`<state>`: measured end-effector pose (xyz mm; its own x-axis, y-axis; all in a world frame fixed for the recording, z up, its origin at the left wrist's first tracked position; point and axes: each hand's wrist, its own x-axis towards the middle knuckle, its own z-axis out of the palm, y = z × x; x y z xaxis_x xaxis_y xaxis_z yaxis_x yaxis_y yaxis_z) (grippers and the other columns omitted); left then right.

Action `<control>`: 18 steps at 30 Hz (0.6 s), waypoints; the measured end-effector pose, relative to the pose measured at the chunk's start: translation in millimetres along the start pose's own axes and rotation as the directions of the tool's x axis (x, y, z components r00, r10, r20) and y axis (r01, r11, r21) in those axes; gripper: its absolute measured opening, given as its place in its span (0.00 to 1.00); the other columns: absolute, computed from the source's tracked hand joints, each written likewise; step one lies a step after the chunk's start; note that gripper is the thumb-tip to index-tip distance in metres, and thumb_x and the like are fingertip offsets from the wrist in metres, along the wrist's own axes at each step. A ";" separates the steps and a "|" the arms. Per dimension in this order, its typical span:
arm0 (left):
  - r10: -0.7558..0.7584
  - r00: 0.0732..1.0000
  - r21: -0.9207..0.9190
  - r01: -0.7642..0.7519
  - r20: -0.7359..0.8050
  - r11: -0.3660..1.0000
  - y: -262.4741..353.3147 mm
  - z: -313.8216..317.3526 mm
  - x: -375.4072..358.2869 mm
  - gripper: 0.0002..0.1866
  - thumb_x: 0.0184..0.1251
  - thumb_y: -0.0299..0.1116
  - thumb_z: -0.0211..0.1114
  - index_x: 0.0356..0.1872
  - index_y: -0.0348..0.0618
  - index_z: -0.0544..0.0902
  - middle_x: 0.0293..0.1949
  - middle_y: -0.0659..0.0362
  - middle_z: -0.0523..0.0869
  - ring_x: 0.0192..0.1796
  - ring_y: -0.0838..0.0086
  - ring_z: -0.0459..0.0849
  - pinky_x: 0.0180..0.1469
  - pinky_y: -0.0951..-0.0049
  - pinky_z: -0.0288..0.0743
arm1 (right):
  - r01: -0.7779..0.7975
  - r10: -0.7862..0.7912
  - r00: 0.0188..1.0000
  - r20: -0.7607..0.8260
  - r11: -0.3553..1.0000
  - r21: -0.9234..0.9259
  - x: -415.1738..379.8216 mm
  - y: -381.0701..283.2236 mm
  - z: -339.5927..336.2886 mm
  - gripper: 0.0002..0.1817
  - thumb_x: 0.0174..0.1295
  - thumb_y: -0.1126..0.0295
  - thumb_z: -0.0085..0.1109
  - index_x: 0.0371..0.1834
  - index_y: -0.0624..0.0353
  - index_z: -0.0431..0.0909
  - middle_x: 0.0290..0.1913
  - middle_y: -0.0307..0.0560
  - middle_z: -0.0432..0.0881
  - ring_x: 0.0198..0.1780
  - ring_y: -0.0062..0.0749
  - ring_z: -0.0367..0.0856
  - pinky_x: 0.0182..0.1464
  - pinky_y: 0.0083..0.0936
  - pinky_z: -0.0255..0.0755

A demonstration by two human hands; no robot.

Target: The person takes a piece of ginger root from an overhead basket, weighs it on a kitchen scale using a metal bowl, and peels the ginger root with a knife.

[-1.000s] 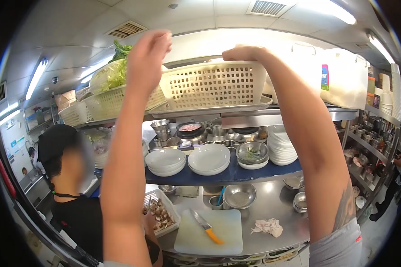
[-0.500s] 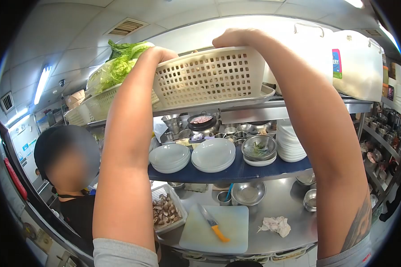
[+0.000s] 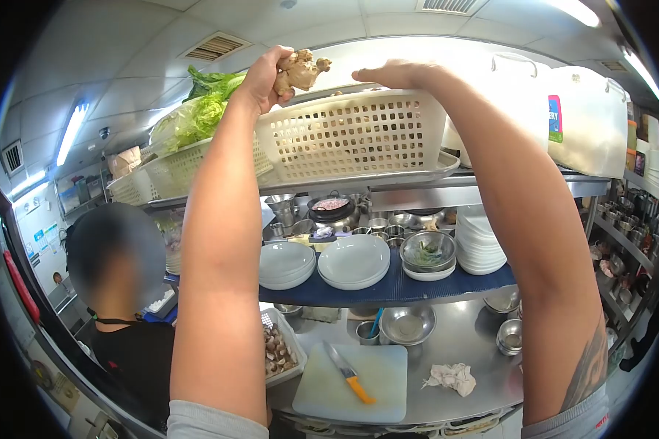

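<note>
A knobbly piece of ginger (image 3: 300, 72) is up in my left hand (image 3: 266, 77), whose fingers are closed round it above the left end of a cream perforated plastic basket (image 3: 351, 135). My right hand (image 3: 395, 73) lies over the basket's right rim, fingers stretched out to the left and nothing visible in them. The basket stands on a tray (image 3: 417, 173) on the high shelf. What it contains is mostly hidden behind its wall; a little shows above the rim. Green lettuce (image 3: 209, 110) in a second basket is just left of my left hand.
Large white containers (image 3: 589, 117) stand right on the high shelf. Stacked white bowls (image 3: 353, 257) fill the blue-covered shelf below. On the steel counter are a cutting board (image 3: 322, 399) with a knife (image 3: 350, 374), a crumpled cloth (image 3: 452, 378) and a mushroom tray (image 3: 278, 347). A person (image 3: 128, 351) stands left.
My left hand has risen from the basket with the ginger now showing in it. My right hand remains at the right rim. The person at left has turned their head away.
</note>
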<state>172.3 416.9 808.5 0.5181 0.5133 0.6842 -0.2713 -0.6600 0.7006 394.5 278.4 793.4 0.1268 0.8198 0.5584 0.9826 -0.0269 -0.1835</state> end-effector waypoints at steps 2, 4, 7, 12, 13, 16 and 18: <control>0.005 1.000 -0.026 -0.004 0.022 1.000 -0.2 -0.6 1.3 0.17 0.69 0.49 0.55 0.43 0.45 0.75 0.33 0.58 0.81 0.22 0.76 0.73 0.21 0.75 0.66 | 0.002 -0.002 1.000 -0.017 1.000 -0.020 -1.0 -1.8 -3.4 0.47 0.58 0.25 0.48 0.65 0.56 0.79 0.67 0.63 0.75 0.67 0.54 0.74 0.67 0.50 0.66; 0.013 1.000 -0.039 -0.012 0.028 0.999 -1.3 0.4 3.4 0.18 0.68 0.49 0.57 0.44 0.45 0.76 0.35 0.59 0.81 0.27 0.75 0.76 0.25 0.74 0.69 | 0.009 -0.016 0.995 -0.100 0.997 -0.070 -3.4 -3.3 -3.0 0.44 0.59 0.28 0.50 0.63 0.57 0.79 0.64 0.64 0.77 0.65 0.54 0.76 0.66 0.48 0.67; 0.006 0.999 -0.038 -0.004 0.053 0.999 -3.0 2.6 1.5 0.18 0.67 0.50 0.59 0.46 0.46 0.77 0.37 0.60 0.82 0.34 0.76 0.78 0.30 0.74 0.72 | 0.102 -0.151 0.957 -0.248 0.974 -0.201 -4.5 -4.6 -5.2 0.37 0.62 0.35 0.55 0.58 0.59 0.81 0.58 0.62 0.80 0.62 0.52 0.78 0.63 0.43 0.71; 0.052 0.986 0.001 -0.053 0.160 0.999 2.1 10.1 -11.2 0.19 0.66 0.51 0.62 0.45 0.47 0.80 0.38 0.61 0.83 0.34 0.77 0.78 0.32 0.75 0.72 | 0.413 -0.449 0.770 -0.454 0.892 -0.183 -11.5 -41.3 -12.9 0.29 0.64 0.47 0.63 0.56 0.61 0.78 0.55 0.58 0.81 0.60 0.44 0.79 0.58 0.37 0.75; 0.089 0.966 -0.017 -0.087 0.245 0.996 -8.7 0.5 7.3 0.20 0.66 0.53 0.63 0.45 0.47 0.82 0.38 0.61 0.84 0.33 0.78 0.78 0.32 0.76 0.72 | 0.429 -0.427 0.809 -0.403 0.899 -0.092 -8.5 -53.5 -13.0 0.36 0.57 0.49 0.67 0.65 0.58 0.71 0.60 0.61 0.79 0.60 0.48 0.79 0.62 0.39 0.73; 0.107 0.909 0.085 -0.154 0.402 0.984 -8.1 -12.9 15.5 0.22 0.72 0.49 0.57 0.58 0.47 0.81 0.46 0.62 0.87 0.42 0.75 0.83 0.35 0.74 0.72 | 0.498 -0.486 0.860 -0.156 0.866 0.050 25.0 -79.8 3.5 0.45 0.50 0.55 0.73 0.72 0.58 0.65 0.63 0.64 0.77 0.59 0.49 0.81 0.60 0.36 0.75; 0.124 0.858 -0.058 -0.110 0.498 0.992 -41.8 -84.8 90.0 0.20 0.74 0.39 0.55 0.59 0.38 0.78 0.57 0.49 0.81 0.51 0.71 0.83 0.47 0.71 0.79 | 0.486 -0.516 0.779 -0.358 0.856 -0.175 33.2 -87.6 19.1 0.37 0.53 0.58 0.71 0.63 0.69 0.71 0.54 0.62 0.82 0.52 0.48 0.84 0.54 0.37 0.78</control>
<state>161.4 537.2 858.0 0.8152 0.0852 0.5729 -0.3732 -0.6792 0.6320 310.1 319.0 812.5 -0.3595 0.4477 0.8188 0.9266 0.2753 0.2563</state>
